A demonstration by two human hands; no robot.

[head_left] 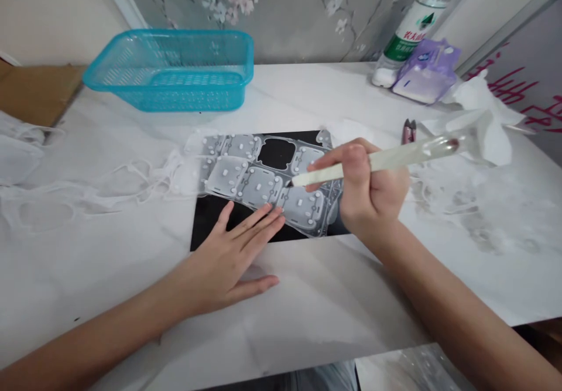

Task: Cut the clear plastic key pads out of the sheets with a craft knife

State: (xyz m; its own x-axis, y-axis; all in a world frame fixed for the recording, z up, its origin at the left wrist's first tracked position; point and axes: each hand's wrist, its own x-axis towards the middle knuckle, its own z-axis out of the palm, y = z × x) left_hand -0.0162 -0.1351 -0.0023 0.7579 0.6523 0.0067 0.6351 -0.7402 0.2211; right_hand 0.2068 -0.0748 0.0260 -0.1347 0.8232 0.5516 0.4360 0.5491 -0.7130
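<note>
My right hand [373,186] is closed around a pale, pen-like tool [386,158] with a dark pointed tip. That tip is over a translucent sheet of rounded-square pieces [259,186], close to its lower right part; whether it touches I cannot tell. One square opening in the sheet lets the black mat [211,221] beneath show through. My left hand [237,244] lies flat with fingers spread, its fingertips on the sheet's lower edge and the mat. Part of the sheet's right end is hidden behind my right hand.
A blue plastic basket [175,95] stands at the back left. Clear scrap strips [118,180] lie left, more clear scraps [474,203] right. At the back right are a water bottle [408,34], a purple tissue pack [428,72], crumpled tissue [487,116] and dark-tipped small items [408,132].
</note>
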